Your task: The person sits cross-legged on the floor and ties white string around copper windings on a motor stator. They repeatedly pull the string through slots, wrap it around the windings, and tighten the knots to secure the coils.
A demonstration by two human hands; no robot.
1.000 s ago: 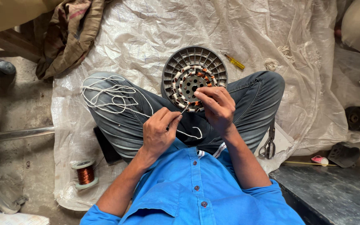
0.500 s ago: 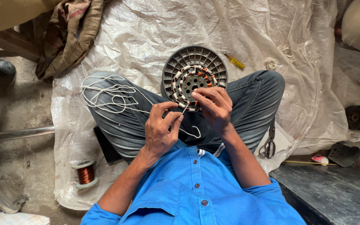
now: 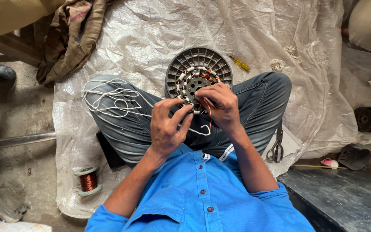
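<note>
1. A person sits cross-legged on a plastic sheet [image 3: 151,38], a round motor stator [image 3: 197,77] propped against the legs.
2. The left hand [image 3: 167,129] pinches white cord [image 3: 112,98], fingers narrow, just below the stator.
3. The right hand [image 3: 220,102] rests on the stator's windings, fingers curled around a thin wire.
4. Scissors [image 3: 275,148] lie right of the fingers; a copper wire spool [image 3: 88,181] lies lower left.

The person wears a bright blue button-up shirt [image 3: 202,202] with small dark buttons down the front placket and long sleeves rolled up to the elbows, leaving both forearms bare. The legs are covered by faded grey-blue denim jeans [image 3: 125,124] with visible seams and creases. The left hand [image 3: 166,129] and right hand [image 3: 220,103] are bare and ungloved.
</note>
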